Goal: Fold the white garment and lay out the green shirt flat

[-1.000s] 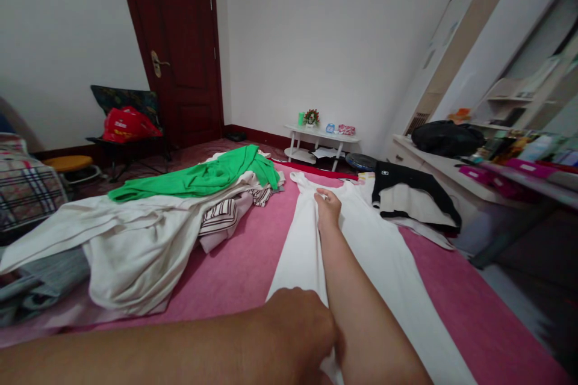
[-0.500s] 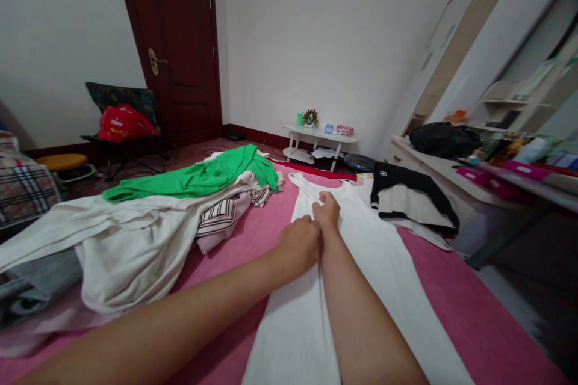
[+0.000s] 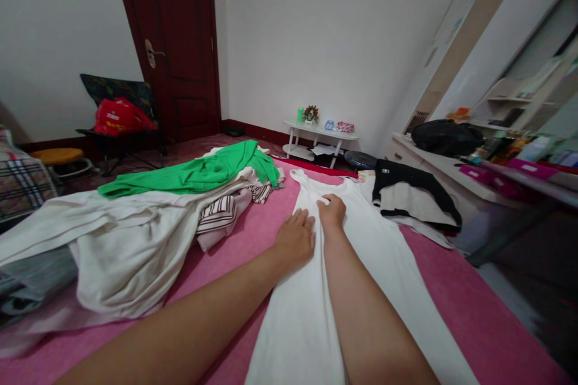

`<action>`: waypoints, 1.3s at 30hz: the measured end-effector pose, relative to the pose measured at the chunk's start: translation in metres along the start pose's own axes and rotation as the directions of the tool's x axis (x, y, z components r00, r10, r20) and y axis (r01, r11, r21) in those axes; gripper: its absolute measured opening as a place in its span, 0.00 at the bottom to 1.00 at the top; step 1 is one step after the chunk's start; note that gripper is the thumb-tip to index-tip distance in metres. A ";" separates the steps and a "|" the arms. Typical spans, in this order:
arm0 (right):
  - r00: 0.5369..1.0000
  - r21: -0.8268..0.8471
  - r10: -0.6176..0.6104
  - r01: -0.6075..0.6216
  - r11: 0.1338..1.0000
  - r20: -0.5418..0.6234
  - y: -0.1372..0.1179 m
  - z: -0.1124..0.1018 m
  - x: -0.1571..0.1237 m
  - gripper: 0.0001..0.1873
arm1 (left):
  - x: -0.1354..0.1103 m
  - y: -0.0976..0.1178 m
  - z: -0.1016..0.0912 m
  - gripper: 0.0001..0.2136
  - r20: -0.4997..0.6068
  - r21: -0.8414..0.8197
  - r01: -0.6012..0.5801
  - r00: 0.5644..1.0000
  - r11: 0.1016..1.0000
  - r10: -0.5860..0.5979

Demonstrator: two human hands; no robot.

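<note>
A long white sleeveless dress [image 3: 289, 325] lies spread on the pink bed cover [image 3: 469, 289], its straps and neckline at the far end. Down its front, between my hands, runs a lengthwise fold. Flat on the cloth, left of this fold, rests my left hand [image 3: 295, 239], fingers stretched forward. My right hand [image 3: 333, 212] is just beyond it to the right, with curled fingers closed on the cloth near the upper part of the dress. Its fingertips are partly hidden.
To the left lies a heap of clothes with a green garment [image 3: 194, 171], a white one [image 3: 130, 246] and a striped one [image 3: 219, 213]. A black and white garment [image 3: 406, 189] lies at the right edge of the bed, near a desk [image 3: 456, 174].
My left hand has opened from a closed grip beside the right hand and now lies flat on the dress. My right hand has shifted slightly right.
</note>
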State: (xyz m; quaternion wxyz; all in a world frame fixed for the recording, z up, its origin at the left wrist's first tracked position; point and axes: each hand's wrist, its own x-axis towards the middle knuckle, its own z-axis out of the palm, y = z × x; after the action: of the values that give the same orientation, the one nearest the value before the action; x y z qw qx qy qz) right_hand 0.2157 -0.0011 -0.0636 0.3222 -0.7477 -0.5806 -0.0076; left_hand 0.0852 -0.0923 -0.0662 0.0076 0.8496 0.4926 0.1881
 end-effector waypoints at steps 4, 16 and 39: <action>1.000 -0.096 -0.014 0.016 0.995 0.017 0.003 -0.003 0.001 0.14 | 0.000 -0.001 0.000 0.23 0.030 0.005 0.015 0.999 1.000 -0.015; 0.982 -0.419 -0.113 0.166 0.893 0.149 0.006 -0.029 -0.008 0.20 | -0.008 -0.002 -0.007 0.24 0.044 -0.036 -0.013 0.999 0.999 0.014; 0.877 0.011 -0.424 0.433 0.901 0.227 -0.057 0.028 0.069 0.16 | -0.006 -0.001 -0.016 0.27 0.100 -0.152 0.048 0.994 0.987 -0.033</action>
State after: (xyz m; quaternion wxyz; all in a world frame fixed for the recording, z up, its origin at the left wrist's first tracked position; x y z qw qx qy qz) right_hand 0.1778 0.0786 -0.0322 0.2301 -0.6029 -0.7639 -0.0063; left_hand 0.0767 -0.0995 -0.0531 0.1010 0.8444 0.4928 0.1840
